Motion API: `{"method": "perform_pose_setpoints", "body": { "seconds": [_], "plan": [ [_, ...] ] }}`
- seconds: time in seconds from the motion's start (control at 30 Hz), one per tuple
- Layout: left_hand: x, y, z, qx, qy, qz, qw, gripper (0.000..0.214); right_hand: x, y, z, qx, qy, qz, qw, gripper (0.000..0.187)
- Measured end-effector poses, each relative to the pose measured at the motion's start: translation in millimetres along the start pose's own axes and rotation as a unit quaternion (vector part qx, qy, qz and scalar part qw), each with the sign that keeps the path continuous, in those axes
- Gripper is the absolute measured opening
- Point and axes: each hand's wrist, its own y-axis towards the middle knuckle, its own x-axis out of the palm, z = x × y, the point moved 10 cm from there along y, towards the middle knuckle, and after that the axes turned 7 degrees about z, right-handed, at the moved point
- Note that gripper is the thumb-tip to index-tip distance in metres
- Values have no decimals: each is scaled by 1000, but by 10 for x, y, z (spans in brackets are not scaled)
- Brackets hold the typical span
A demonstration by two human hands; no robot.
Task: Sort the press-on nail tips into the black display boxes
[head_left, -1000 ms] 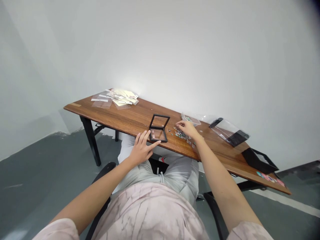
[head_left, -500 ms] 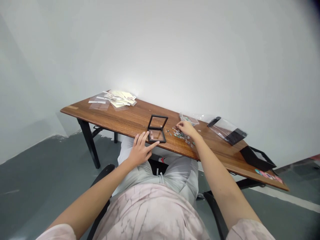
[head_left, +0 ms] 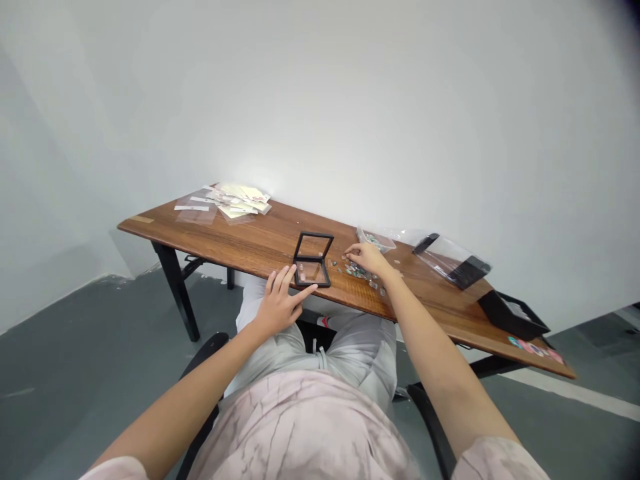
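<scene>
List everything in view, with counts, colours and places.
wooden table: one, brown, before the wall
display case: one, black-framed, open, mid-table
loose stones: many, mixed colours, right of case
plastic bag of stones: one, clear, behind them
plastic sleeve: one, clear with black, farther right
box: one, black, table's right end
cards: several, multicoloured, beside box
paper packets: pile, cream, table's left end
left hand: one, bare, at case
right hand: one, bare, over stones

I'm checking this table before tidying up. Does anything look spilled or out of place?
Yes: small loose multicoloured pieces lie scattered across the wooden tabletop around the right hand, uncontained, so they look spilled, though the spread may be deliberate. A few sit just beside the open black-framed clear case.
</scene>
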Motion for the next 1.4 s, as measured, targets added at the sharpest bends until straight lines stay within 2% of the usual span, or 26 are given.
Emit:
{"method": "perform_pose_setpoints", "body": {
  "seconds": [0.17, 0.33, 0.53, 0.77, 0.9, 1.03, 1.23, 1.4],
  "plan": [
    [-1, 0, 0, -1, -2, 0, 1000, 78, -89, 7, -47, 5, -6, 42, 999, 10],
    [-3, 4, -2, -4, 0, -1, 1000, 82, -199, -120, -216, 9, -7, 91, 996, 17],
    [-10, 9, 9, 0, 6, -4, 1000, 78, -99, -532, -799, -115, -93, 83, 986, 20],
    [-13, 13, 15, 1, 13, 0, 1000, 80, 33, -847, -1078, -162, -104, 65, 979, 24],
    [-1, 4, 4, 0, 13, -2, 1000, 78, -21, -853, -1112, -161, -32, 44, 985, 22],
    [10, -5, -6, -3, 13, -5, 1000, 78, -73, -791, -1052, -139, 50, 5, 989, 28],
    [8, 2, -3, -4, 9, -7, 1000, 79, -41, -718, -998, -139, 56, -18, 988, 19],
    [-14, 15, 2, -4, 11, -2, 1000, 80, -57, -705, -1038, -144, 55, -10, 988, 13]
  ]
}}
